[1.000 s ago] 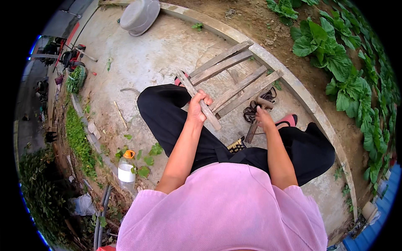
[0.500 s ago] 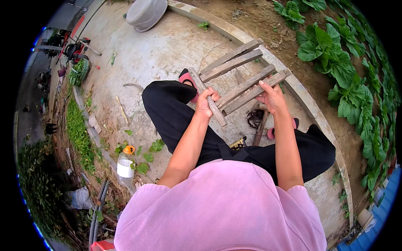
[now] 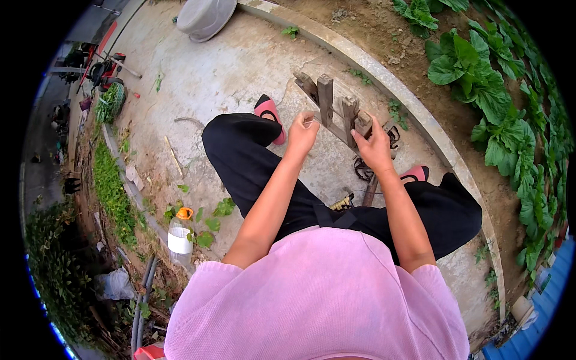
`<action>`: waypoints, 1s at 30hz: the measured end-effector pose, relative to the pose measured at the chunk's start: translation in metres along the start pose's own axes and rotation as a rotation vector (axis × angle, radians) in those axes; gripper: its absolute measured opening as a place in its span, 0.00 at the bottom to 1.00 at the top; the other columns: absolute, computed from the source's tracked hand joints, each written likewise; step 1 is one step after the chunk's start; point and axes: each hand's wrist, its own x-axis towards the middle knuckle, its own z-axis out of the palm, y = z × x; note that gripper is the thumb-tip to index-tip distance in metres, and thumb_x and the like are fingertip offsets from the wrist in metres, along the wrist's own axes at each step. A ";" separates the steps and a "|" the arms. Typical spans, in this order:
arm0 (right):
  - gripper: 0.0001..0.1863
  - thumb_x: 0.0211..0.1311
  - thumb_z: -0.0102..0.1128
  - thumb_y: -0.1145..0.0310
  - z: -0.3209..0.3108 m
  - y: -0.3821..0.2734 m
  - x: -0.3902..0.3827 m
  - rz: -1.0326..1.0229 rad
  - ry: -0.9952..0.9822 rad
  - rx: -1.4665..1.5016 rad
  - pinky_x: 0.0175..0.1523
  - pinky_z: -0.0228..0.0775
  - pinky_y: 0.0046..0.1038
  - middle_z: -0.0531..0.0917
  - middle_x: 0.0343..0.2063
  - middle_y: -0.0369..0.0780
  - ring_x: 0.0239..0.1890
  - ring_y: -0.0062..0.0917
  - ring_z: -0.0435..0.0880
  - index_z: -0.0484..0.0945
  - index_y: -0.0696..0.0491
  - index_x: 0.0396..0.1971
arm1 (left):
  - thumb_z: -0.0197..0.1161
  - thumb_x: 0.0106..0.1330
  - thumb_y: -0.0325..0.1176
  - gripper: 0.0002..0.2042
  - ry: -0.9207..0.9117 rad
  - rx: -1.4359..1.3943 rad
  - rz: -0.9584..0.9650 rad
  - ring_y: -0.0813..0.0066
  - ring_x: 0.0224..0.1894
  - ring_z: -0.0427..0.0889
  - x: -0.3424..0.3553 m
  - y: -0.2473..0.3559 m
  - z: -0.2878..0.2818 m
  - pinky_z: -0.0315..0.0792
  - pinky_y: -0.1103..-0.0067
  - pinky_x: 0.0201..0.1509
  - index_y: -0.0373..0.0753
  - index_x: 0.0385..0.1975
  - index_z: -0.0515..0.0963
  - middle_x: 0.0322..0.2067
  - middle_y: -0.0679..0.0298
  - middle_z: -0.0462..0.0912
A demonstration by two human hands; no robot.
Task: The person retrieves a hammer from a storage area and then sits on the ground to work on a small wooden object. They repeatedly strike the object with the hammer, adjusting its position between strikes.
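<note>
Bare concrete floor lies open to my left, out to the weedy edge where a clear plastic bottle with an orange cap stands. My left hand is curled loosely beside the weathered grey wooden slat frame, apparently pinching something small. My right hand grips the frame's near end. A curved concrete kerb and leafy green plants close the right.
</note>
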 end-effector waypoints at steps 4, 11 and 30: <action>0.23 0.43 0.60 0.74 0.000 0.013 -0.005 -0.092 -0.009 -0.095 0.28 0.62 0.25 0.74 0.23 0.43 0.20 0.27 0.68 0.67 0.54 0.44 | 0.53 0.54 0.27 0.11 0.174 0.118 0.456 0.77 0.33 0.74 -0.001 0.057 -0.020 0.68 0.83 0.39 0.32 0.36 0.71 0.31 0.61 0.75; 0.22 0.41 0.59 0.77 -0.008 0.012 -0.008 -0.075 -0.112 -0.049 0.31 0.63 0.27 0.73 0.25 0.44 0.24 0.33 0.70 0.68 0.53 0.42 | 0.59 0.52 0.35 0.19 0.124 0.300 0.408 0.68 0.43 0.73 0.038 0.048 -0.047 0.67 0.78 0.45 0.31 0.42 0.68 0.40 0.54 0.73; 0.21 0.51 0.54 0.69 -0.036 0.057 0.074 0.096 0.112 0.091 0.48 0.64 0.27 0.74 0.41 0.47 0.44 0.32 0.74 0.65 0.59 0.45 | 0.67 0.41 0.43 0.19 -0.052 0.658 0.709 0.57 0.23 0.73 0.035 0.060 -0.004 0.66 0.72 0.25 0.35 0.20 0.67 0.19 0.55 0.72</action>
